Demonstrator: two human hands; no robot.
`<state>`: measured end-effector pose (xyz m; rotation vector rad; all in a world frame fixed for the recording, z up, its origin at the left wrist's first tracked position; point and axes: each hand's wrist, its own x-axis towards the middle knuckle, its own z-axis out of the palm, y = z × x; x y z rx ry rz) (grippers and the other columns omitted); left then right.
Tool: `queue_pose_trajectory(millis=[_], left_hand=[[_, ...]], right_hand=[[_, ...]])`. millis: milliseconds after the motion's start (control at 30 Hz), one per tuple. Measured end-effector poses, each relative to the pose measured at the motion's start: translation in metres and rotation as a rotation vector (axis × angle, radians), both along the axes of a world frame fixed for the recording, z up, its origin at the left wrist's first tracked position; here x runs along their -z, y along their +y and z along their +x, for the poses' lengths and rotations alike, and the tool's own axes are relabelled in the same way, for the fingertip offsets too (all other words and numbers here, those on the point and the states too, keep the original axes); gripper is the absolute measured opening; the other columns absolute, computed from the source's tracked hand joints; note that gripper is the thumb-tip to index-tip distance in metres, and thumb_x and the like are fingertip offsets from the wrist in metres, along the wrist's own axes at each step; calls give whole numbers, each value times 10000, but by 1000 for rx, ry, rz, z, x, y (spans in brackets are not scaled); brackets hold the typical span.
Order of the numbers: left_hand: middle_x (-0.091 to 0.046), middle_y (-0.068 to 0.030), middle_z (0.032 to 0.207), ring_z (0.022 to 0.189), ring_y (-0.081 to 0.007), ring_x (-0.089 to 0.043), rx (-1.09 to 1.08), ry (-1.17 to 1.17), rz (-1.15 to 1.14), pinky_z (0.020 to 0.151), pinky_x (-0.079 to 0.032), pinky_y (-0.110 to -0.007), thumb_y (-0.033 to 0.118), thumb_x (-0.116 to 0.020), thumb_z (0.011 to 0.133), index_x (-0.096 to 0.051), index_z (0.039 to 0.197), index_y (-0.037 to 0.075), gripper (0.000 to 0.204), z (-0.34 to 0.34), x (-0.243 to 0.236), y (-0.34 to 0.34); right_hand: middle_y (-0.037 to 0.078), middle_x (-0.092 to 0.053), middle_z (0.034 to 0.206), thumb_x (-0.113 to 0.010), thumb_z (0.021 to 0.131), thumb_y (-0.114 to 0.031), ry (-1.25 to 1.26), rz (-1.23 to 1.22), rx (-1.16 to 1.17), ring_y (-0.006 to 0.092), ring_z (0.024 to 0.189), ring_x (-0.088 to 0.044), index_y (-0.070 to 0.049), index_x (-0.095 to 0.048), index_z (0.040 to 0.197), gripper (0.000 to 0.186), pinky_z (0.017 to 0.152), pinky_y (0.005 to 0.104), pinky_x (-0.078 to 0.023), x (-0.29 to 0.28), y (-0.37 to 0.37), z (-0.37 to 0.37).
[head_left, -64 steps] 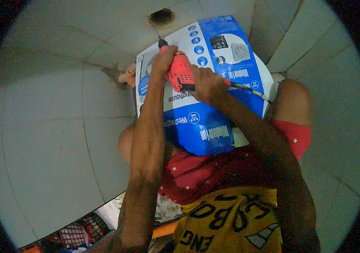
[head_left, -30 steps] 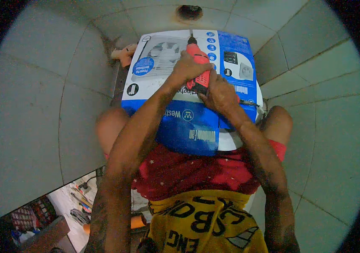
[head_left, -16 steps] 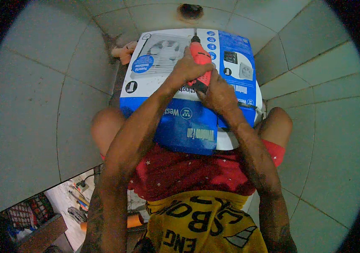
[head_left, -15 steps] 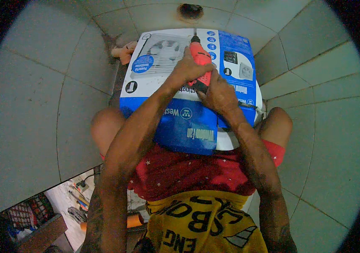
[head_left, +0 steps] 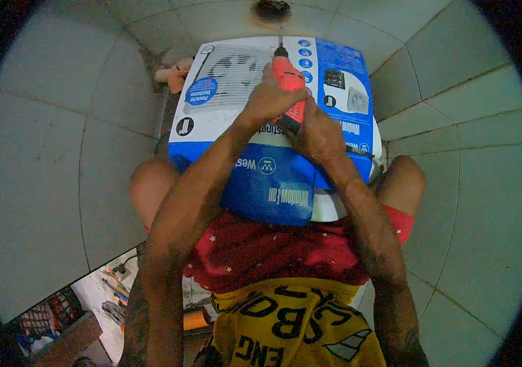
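Observation:
Both of my hands are wrapped round a red power drill (head_left: 289,76) with a black chuck. My left hand (head_left: 266,98) grips the left side of its body. My right hand (head_left: 321,134) closes on the rear end, its thumb beside the other hand's. A long thin bit (head_left: 281,38) points away from me toward the tiled wall, below a dark stained hole (head_left: 271,10); whether its tip touches the wall I cannot tell. Under the drill lies a flattened blue and white cardboard box (head_left: 224,119) printed with a fan picture, its near flap resting by my lap.
Tiled walls (head_left: 450,140) close in on the right, far side and left. A pinkish object (head_left: 175,74) sits beyond the cardboard's left edge. At lower left, past a panel's edge, are a crate (head_left: 50,318), a plug with a cable (head_left: 121,268) and several tools on the floor.
The view has shifted slightly, so the wall hole sits higher and the cardboard a little to the left. More of the drill bit shows. My grip on the drill is the same.

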<state>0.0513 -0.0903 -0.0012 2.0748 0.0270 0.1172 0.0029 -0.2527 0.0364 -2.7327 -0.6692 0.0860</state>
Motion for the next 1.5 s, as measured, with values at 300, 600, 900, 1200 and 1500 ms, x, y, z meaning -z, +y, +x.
queue_pose_trajectory(millis=[300,600,900,1200,1500], left_hand=[[-563,-265,1226,1124,-402,-588,8,54,-131,970,-457,-428,468,-789,643,-242,1401,-60,1073,1,2,-3],[-571,-163,1188,1069,-259,-594,-172,101,-121,903,-507,-367,319,-851,690,-421,1228,-26,770,0,-4,-18],[-583,-191,1199,1118,-324,-589,-339,208,28,964,-469,-403,472,-824,681,-433,1283,-5,862,-19,-29,-45],[-579,-205,1219,1123,-349,-590,-206,26,-9,966,-464,-413,491,-811,691,-432,1308,9,870,-22,-23,-20],[-614,-290,1137,1050,-439,-625,-105,-77,-124,890,-514,-441,422,-793,682,-321,1375,-65,969,-17,-16,-9]], right_hand=[[285,-653,928,-758,760,-288,-100,62,-8,437,797,-664,84,-372,1312,769,668,507,-543,5,-5,2],[297,-650,962,-742,755,-269,-6,3,-77,462,813,-654,29,-355,1349,769,710,534,-530,-13,-16,14],[287,-656,988,-737,763,-274,47,-46,5,450,861,-656,20,-343,1378,787,733,527,-530,-9,-19,18],[252,-671,973,-730,758,-220,94,-62,81,432,850,-665,1,-361,1370,749,747,524,-528,-11,-1,12],[257,-675,891,-728,693,-136,-33,88,50,413,763,-677,66,-434,1283,689,621,496,-541,-3,3,8]])
